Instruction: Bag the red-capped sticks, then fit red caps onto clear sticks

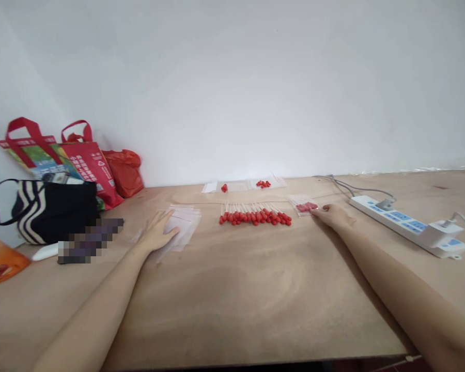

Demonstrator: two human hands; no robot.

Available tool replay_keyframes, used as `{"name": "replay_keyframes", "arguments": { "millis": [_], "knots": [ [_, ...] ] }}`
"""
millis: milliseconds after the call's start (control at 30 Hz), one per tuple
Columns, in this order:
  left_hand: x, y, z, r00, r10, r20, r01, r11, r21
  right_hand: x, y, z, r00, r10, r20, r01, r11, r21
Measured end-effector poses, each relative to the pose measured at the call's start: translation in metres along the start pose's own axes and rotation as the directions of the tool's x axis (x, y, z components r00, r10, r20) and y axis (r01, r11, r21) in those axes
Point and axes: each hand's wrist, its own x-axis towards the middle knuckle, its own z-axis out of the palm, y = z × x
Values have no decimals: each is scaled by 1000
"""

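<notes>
My left hand [157,231] lies with its fingers stretched over a spread of clear zip-lock bags [186,226]. At the right, my right hand [335,215] has its fingertips closed on the edge of a small clear bag [293,200] lying on the table. Red tips [307,206] show inside that bag. Between my hands is a row of thin white sticks with red bulb-shaped ends [254,217], their red ends toward me. Behind the row, near the wall, lie more clear bags [237,187] with small red pieces [263,184] in or on them.
A white power strip [401,219] with plugs and grey cables [366,187] stands at the right. On the left are red shopping bags [87,165], a black striped bag [67,209], a blurred dark item [91,243] and an orange packet [2,261]. A white wall [256,93] bounds the wooden table [248,305].
</notes>
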Motion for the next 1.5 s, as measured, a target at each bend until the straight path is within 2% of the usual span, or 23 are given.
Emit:
{"name": "replay_keyframes", "arguments": {
  "millis": [67, 133, 233, 333, 367, 400, 433, 467, 500, 533, 600, 700, 800, 867, 900, 967, 1033, 1100, 1133, 1267, 1433, 1500],
  "knots": [
    [-2, 11, 0, 999, -23, 29, 22, 998, 52, 2, 2, 2, 1000, 11, -23, -7, 987, 159],
    [-4, 22, 1, 987, -49, 151, 43, 998, 43, 1, 3, 2, 998, 22, -64, -3, 958, 287],
    [-5, 32, 5, 950, -62, 305, 57, 998, 26, -2, 3, 1, 992, 24, -126, 25, 928, 371],
    [-4, 33, 8, 948, -74, 308, 68, 997, 28, -4, -3, -5, 982, 30, -187, 62, 882, 466],
    [-4, 32, 9, 952, -75, 297, 70, 997, 26, -5, -7, -9, 981, 28, -194, 83, 838, 539],
    [-4, 32, 10, 955, -75, 288, 72, 997, 22, -7, -11, -13, 981, 19, -192, 110, 762, 638],
    [-4, 32, 10, 956, -76, 282, 74, 997, 16, -9, -16, -18, 985, -8, -175, 138, 650, 748],
    [-5, 32, 9, 959, -75, 273, 76, 997, 8, -13, -21, -23, 987, -57, -148, 157, 496, 854],
    [-5, 32, 9, 963, -78, 259, 80, 997, 1, -18, -27, -28, 985, -124, -123, 160, 349, 923],
    [-6, 32, 7, 969, -83, 232, 87, 996, -7, -25, -33, -32, 971, -227, -75, 133, 252, 959],
    [-7, 35, 3, 987, -99, 129, 103, 994, -28, -45, -46, -35, 932, -362, 10, 55, 168, 984],
    [-12, 46, -5, 989, -72, -127, 57, 992, -112, -88, -64, -24, 841, -486, 237, -142, 223, 964],
    [-21, 66, -9, 941, 27, -338, -118, 960, -253, -134, -76, 0, 695, -540, 474, -320, 358, 877],
    [-32, 85, -9, 924, 119, -364, -249, 909, -333, -157, -82, 16, 599, -560, 572, -394, 416, 820],
    [-39, 95, -9, 924, 189, -332, -310, 880, -361, -165, -85, 21, 552, -565, 613, -411, 455, 790],
    [-52, 115, -9, 900, 373, -226, -434, 819, -376, -174, -88, 27, 503, -553, 664, -406, 528, 746],
    [-63, 131, -9, 816, 571, -89, -558, 739, -378, -174, -89, 27, 503, -516, 693, -399, 572, 716],
    [-70, 140, -9, 751, 660, 22, -596, 691, -408, -169, -87, 21, 514, -474, 715, -418, 590, 691],
    [-72, 143, -8, 742, 668, 60, -586, 688, -428, -167, -85, 18, 507, -458, 730, -431, 599, 675],
    [-73, 141, -6, 777, 622, 97, -507, 709, -490, -159, -77, 7, 462, -439, 771, -448, 635, 630],
    [-71, 148, -1, 812, 581, 48, -458, 686, -566, -163, -78, 6, 497, -431, 753, -418, 642, 643],
    [-67, 157, 1, 806, 592, -8, -476, 639, -604, -165, -80, 7, 506, -425, 750, -403, 653, 641]
  ]
}}
